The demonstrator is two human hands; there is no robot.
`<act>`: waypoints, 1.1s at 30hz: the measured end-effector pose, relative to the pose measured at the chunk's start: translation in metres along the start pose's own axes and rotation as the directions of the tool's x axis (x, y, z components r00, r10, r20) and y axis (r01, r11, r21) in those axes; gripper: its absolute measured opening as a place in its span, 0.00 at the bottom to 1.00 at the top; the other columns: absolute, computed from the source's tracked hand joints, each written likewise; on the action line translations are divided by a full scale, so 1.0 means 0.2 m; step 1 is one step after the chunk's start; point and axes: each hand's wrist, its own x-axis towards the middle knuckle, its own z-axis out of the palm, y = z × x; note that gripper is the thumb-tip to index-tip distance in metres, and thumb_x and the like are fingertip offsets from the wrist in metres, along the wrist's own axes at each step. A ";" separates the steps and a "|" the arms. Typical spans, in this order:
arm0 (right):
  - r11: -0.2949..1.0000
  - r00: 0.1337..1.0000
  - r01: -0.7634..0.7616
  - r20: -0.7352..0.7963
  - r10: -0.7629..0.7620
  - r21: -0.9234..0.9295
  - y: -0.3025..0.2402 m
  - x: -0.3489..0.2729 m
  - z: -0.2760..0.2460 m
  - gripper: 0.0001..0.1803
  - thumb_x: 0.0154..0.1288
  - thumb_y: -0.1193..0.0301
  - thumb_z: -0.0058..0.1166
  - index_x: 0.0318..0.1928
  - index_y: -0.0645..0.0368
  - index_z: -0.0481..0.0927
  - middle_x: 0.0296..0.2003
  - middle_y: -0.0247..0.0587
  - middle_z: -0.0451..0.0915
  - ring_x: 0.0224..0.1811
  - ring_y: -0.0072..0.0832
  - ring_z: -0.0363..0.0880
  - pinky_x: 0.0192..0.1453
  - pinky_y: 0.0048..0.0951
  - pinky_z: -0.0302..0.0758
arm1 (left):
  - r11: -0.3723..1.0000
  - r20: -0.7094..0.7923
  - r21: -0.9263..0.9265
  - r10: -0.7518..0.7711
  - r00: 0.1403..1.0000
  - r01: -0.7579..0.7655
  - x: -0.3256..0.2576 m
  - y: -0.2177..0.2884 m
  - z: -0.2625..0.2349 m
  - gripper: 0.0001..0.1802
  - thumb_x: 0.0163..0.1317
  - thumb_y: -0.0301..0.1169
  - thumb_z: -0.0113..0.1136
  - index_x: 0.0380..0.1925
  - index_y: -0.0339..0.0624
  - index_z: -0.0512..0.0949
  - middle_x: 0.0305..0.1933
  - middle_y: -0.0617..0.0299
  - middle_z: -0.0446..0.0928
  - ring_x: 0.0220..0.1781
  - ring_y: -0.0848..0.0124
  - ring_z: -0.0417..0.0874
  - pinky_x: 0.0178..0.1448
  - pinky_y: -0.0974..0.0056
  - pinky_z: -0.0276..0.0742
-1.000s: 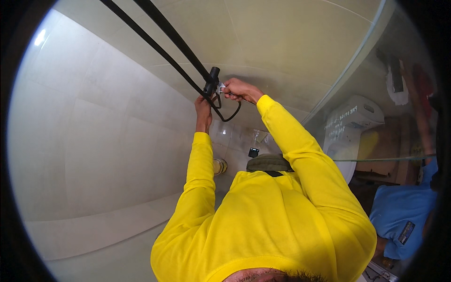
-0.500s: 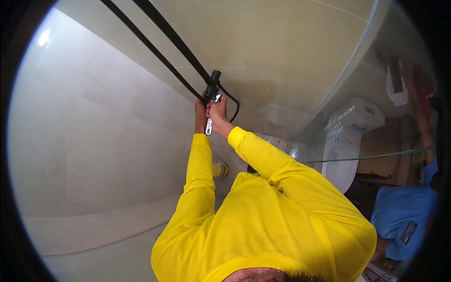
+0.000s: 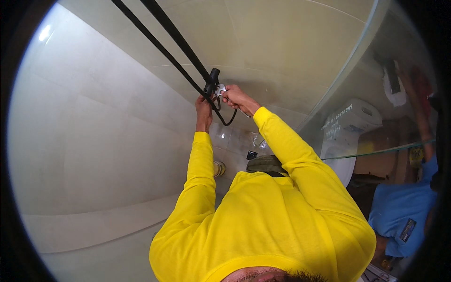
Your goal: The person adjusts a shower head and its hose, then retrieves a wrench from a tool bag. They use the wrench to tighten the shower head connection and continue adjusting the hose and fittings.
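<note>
A black shower mixer (image 3: 212,82) sits on the tiled wall below a black riser pipe (image 3: 181,42). My right hand (image 3: 238,99) is closed around a silver adjustable wrench (image 3: 221,89). The wrench's jaws are at the mixer's underside, and its handle slants down to the right, partly hidden by my fingers. My left hand (image 3: 203,113) is closed at the lower left of the mixer, where a black shower hose (image 3: 162,55) passes. Its fingers are partly hidden behind the hose and the fitting. The hose loops below the mixer between my hands.
A glass panel (image 3: 345,70) stands on the right, with a white toilet (image 3: 345,127) behind it. Beyond the glass is another person in blue (image 3: 399,211). A round tin (image 3: 219,168) and a small black object (image 3: 252,154) are on the floor below my arms.
My right hand has moved to the right, away from my left hand. The wrench handle has swung from pointing down to pointing lower right. The hose loop hangs slightly lower and further left.
</note>
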 end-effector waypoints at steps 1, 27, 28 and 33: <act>1.000 1.000 -0.011 0.028 0.012 -0.010 -0.02 0.01 -0.02 0.05 0.81 0.69 0.50 0.46 0.56 0.75 0.26 0.29 0.74 0.17 0.14 0.63 0.16 0.23 0.54 | 1.000 0.009 -0.025 0.018 1.000 -0.017 0.00 -0.01 0.00 0.12 0.74 0.22 0.62 0.54 0.35 0.86 0.54 0.57 0.87 0.54 0.68 0.88 0.61 0.58 0.85; 0.837 0.975 0.102 -0.222 0.024 0.538 0.12 0.04 0.32 0.03 0.80 0.74 0.48 0.50 0.56 0.70 0.26 0.35 0.73 0.19 0.19 0.67 0.17 0.25 0.59 | 0.997 0.005 -0.028 -0.075 0.997 0.075 0.03 0.01 -0.03 0.09 0.77 0.28 0.55 0.48 0.38 0.82 0.33 0.64 0.81 0.28 0.73 0.81 0.29 0.66 0.78; 0.787 0.960 0.123 -0.273 0.059 0.604 0.12 0.04 0.38 0.03 0.81 0.73 0.47 0.50 0.54 0.68 0.27 0.35 0.73 0.19 0.20 0.67 0.17 0.25 0.60 | 0.990 0.032 -0.064 -0.123 0.992 0.125 0.02 0.03 -0.02 0.09 0.78 0.30 0.55 0.47 0.40 0.82 0.29 0.67 0.79 0.22 0.75 0.78 0.21 0.68 0.73; 0.838 0.928 0.188 -0.372 0.020 0.513 0.12 0.00 0.48 0.08 0.81 0.75 0.45 0.54 0.52 0.64 0.28 0.35 0.72 0.20 0.20 0.67 0.18 0.24 0.62 | 0.981 0.093 -0.078 -0.168 0.981 0.175 -0.04 0.13 0.01 0.11 0.78 0.32 0.54 0.51 0.41 0.82 0.29 0.68 0.79 0.27 0.76 0.77 0.25 0.69 0.72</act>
